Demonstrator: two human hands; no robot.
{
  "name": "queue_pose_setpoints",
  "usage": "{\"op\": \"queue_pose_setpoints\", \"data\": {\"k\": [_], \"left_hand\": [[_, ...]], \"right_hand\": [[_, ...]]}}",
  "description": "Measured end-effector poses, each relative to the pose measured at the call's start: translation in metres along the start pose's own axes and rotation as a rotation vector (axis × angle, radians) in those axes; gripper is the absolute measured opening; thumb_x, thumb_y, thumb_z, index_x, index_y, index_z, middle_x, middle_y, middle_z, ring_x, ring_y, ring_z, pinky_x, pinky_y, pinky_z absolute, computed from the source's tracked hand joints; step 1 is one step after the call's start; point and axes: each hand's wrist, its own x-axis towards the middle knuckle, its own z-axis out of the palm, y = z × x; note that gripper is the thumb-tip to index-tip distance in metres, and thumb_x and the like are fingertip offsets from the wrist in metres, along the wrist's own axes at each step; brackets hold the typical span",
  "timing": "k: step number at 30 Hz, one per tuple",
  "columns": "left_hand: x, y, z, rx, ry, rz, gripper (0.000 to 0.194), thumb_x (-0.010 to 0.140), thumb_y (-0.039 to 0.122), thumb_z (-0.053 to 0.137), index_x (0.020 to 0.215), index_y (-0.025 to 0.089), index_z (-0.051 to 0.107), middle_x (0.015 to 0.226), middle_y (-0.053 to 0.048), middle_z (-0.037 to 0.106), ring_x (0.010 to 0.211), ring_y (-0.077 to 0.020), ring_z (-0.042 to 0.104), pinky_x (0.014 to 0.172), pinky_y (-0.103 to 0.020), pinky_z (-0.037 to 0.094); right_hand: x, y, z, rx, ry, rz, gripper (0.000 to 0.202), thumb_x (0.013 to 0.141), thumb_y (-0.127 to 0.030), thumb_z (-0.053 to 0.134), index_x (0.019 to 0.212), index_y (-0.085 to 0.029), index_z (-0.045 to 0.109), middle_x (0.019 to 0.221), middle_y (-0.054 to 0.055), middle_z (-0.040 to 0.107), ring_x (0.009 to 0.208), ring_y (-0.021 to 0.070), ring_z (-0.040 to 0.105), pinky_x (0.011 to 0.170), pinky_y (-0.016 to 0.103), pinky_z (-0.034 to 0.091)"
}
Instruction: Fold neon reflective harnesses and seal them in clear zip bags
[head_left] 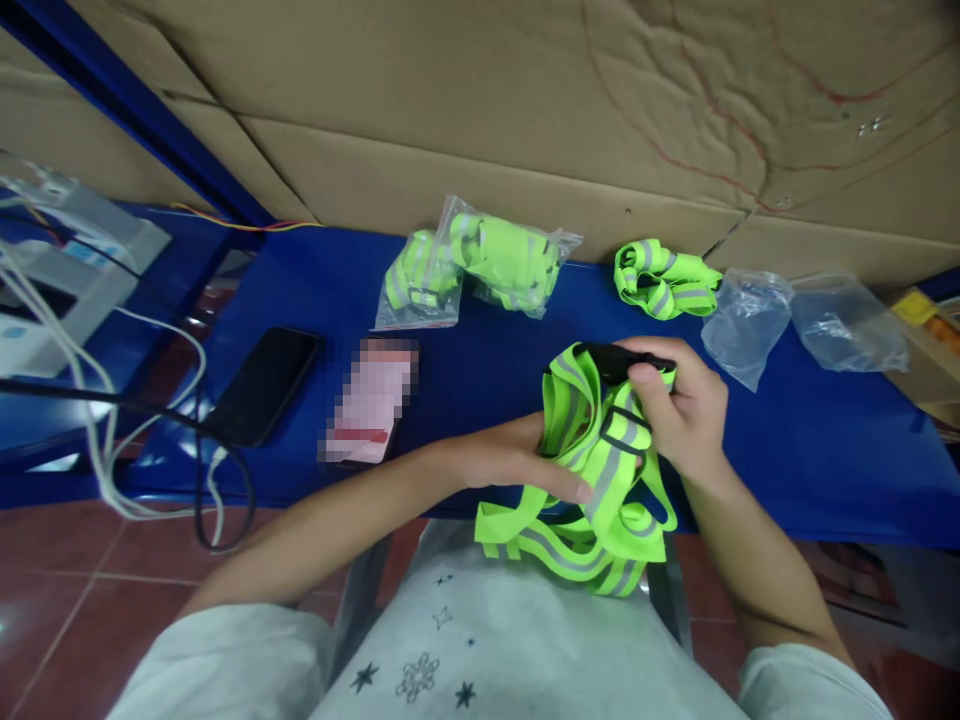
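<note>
Both hands hold a neon-yellow reflective strap harness (619,475) with grey stripes, above my lap at the front edge of the blue table (465,390). My right hand (690,400) is closed, thumb pressing the black buckle (615,362) at the top. My left hand (525,460) reaches in from the left with its thumb across the straps; its other fingers are hidden behind the webbing. A black slider (625,430) shows on one strap. Loose loops hang down toward my shirt.
Bagged neon straps (510,255) and a loose folded bundle (664,280) lie along the back. Clear plastic bags (750,320) rest at right, near a cardboard box (930,350). Left are a dark phone (266,385), a lit phone (371,400) and white cables (97,450). Cardboard (465,110) lines the back.
</note>
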Motion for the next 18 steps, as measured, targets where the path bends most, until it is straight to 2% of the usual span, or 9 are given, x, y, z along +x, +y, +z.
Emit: {"op": "queue_pose_setpoints", "data": {"k": [2,5,8,11,14,16,18], "left_hand": [[0.005,-0.003,0.003,-0.008,0.088,0.050,0.050,0.072,0.034,0.091,0.116,0.018,0.072,0.117,-0.013,0.076,0.108,-0.0308,0.074,0.096,-0.044,0.058],[0.013,-0.013,0.008,-0.032,0.128,0.111,0.044,0.076,0.035,0.090,0.112,0.016,0.074,0.112,-0.014,0.077,0.107,-0.0303,0.074,0.100,-0.046,0.057],[0.016,-0.023,0.016,-0.106,0.136,0.111,0.041,0.079,0.037,0.088,0.111,0.016,0.073,0.105,-0.013,0.079,0.100,-0.0284,0.076,0.094,-0.044,0.060],[0.014,-0.024,0.021,-0.109,0.094,0.072,0.035,0.081,0.041,0.085,0.102,0.015,0.075,0.094,-0.011,0.078,0.089,-0.0262,0.076,0.086,-0.040,0.061],[0.009,-0.019,0.020,0.011,0.023,0.088,0.029,0.086,0.043,0.078,0.089,0.014,0.074,0.087,-0.009,0.075,0.081,-0.0208,0.071,0.080,-0.034,0.059],[0.007,-0.015,0.016,0.125,0.009,0.125,0.028,0.090,0.042,0.072,0.085,0.014,0.070,0.083,-0.007,0.072,0.077,-0.0175,0.066,0.076,-0.031,0.056],[0.005,-0.012,0.011,0.265,0.001,0.178,0.025,0.094,0.038,0.065,0.086,0.015,0.066,0.082,-0.005,0.069,0.076,-0.0158,0.062,0.076,-0.030,0.054]], "right_hand": [[-0.004,0.001,0.001,-0.072,-0.024,-0.126,0.023,0.102,-0.043,0.064,0.117,-0.031,0.077,0.111,0.005,0.078,0.099,0.0223,0.073,0.086,0.034,0.058],[-0.008,0.001,0.003,-0.123,-0.026,-0.226,0.023,0.101,-0.043,0.065,0.117,-0.031,0.077,0.110,0.006,0.078,0.102,0.0249,0.073,0.089,0.038,0.059],[-0.008,-0.004,0.003,-0.132,0.069,-0.185,0.021,0.101,-0.041,0.066,0.115,-0.030,0.077,0.109,0.006,0.078,0.100,0.0226,0.072,0.088,0.036,0.058],[0.000,-0.012,0.003,0.000,0.116,0.058,0.024,0.103,-0.047,0.062,0.109,-0.028,0.075,0.103,0.006,0.076,0.092,0.0216,0.072,0.082,0.035,0.058],[0.009,-0.015,0.002,0.342,0.020,0.425,0.028,0.099,-0.055,0.064,0.109,-0.030,0.070,0.087,0.001,0.072,0.071,0.0181,0.069,0.066,0.031,0.056],[0.013,-0.013,0.003,0.585,-0.044,0.642,0.028,0.092,-0.052,0.074,0.112,-0.033,0.067,0.084,-0.002,0.070,0.067,0.0157,0.066,0.063,0.028,0.055],[0.014,-0.011,0.005,0.747,-0.113,0.755,0.030,0.085,-0.043,0.083,0.109,-0.032,0.067,0.091,-0.003,0.071,0.076,0.0139,0.068,0.070,0.025,0.056]]}}
